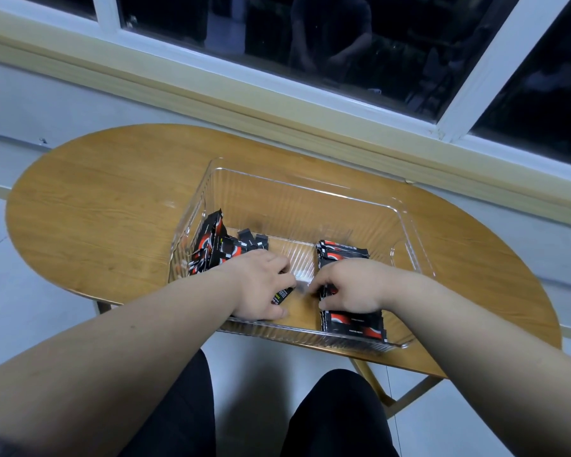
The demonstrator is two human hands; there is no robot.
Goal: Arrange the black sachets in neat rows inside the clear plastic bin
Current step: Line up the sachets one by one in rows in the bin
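From my remote seat I look down on an oval wooden table [106, 206] pushed up to a pale wall [47, 103], under a cream sill [211, 90] and a white-framed window [310, 44] whose dark glass shows dim reflections. Light floor [20, 291] shows on both sides, a wooden table leg [376, 387] slants below the near edge, and my knees in black trousers [337, 417] fill the bottom of the view. The clear plastic bin [294, 206] sits on the right half of the tabletop, its near wall at the table's front edge. Inside, a loose heap of sachets [211, 245] leans in the left corner, some standing on end, and a stack of sachets [353, 323] lies flat along the right side, with bare ribbed floor between them. My left hand [261, 285] is down in the bin beside the heap, fingers curled around one black sachet [281, 296] with yellow-green lettering. My right hand [350, 288] rests on the stack, its fingers bent over the stack's inner edge and gripping it.
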